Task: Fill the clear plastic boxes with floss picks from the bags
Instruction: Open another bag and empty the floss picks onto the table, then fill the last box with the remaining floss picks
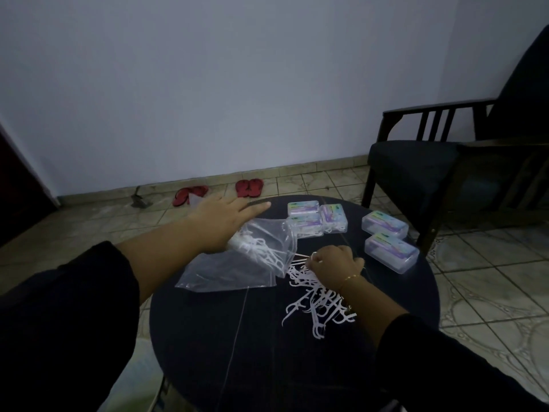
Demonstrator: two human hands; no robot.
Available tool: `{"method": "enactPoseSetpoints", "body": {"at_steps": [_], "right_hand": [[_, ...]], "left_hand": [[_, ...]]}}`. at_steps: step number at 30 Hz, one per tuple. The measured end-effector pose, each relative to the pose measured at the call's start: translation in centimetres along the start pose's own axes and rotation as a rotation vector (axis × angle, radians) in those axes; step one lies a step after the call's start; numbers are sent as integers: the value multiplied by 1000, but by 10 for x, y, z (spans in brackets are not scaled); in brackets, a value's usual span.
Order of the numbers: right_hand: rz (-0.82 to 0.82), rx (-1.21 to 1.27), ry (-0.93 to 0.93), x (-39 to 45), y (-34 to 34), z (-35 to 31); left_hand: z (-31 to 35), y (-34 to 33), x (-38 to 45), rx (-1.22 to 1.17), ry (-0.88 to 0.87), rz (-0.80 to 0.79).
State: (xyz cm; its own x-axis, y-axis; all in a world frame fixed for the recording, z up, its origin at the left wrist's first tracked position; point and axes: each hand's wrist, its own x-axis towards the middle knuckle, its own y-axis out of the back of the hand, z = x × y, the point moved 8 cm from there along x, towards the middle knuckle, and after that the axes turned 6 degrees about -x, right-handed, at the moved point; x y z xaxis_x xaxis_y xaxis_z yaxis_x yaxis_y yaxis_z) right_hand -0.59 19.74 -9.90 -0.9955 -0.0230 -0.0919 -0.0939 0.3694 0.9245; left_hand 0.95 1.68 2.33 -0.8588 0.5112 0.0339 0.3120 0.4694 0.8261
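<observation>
Dim room, round dark table [208, 337] seen from above.

Left hand [228, 215] is stretched out flat over the table's far-left edge, fingers straight and together, pointing toward the boxes, gripping nothing. Its wrist/forearm lies on or just over the top of a clear plastic bag [237, 263]; can't tell if it presses down. The bag lies crumpled on the table's left-centre w/ a bunch of white floss picks [261, 251] inside, near its right end.

Right hand [332, 264] is curled, knuckles up, fingertips down on the loose pile of floss picks [318, 304] spilled across the table's middle-right. It seems to pinch one or a few picks at the pile's far end; the exact grip is hidden by the hand. Thin gold bracelet [350, 277] on the wrist. Both arms in dark sleeves.

Clear plastic boxes, lids shut, labels in purple/teal: three in a tight cluster [315, 218] at the far edge, touching each other, white picks visible through the walls. Two more [389, 242] on the far right, one just in front of the other, near the table's rim.

Beyond the table: tiled floor [490, 281], two pairs of red sandals [219, 190] by the wall, a dark armchair [430, 162] on the right.
</observation>
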Motion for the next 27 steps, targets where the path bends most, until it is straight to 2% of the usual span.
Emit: {"method": "enactPoseSetpoints", "body": {"at_steps": [6,11,19,27], "right_hand": [[-147,-159,42,1,-17,4],[-155,-166,95,4,-36,-6],[-114,-93,149,3,-39,-26],[0,-83,113,0,-9,-5]], "left_hand": [[6,-72,-13,-276,134,-178],[18,-115,-18,-391,179,-288],[17,-118,-19,-413,295,-310],[49,-71,3,-420,172,-180]]}}
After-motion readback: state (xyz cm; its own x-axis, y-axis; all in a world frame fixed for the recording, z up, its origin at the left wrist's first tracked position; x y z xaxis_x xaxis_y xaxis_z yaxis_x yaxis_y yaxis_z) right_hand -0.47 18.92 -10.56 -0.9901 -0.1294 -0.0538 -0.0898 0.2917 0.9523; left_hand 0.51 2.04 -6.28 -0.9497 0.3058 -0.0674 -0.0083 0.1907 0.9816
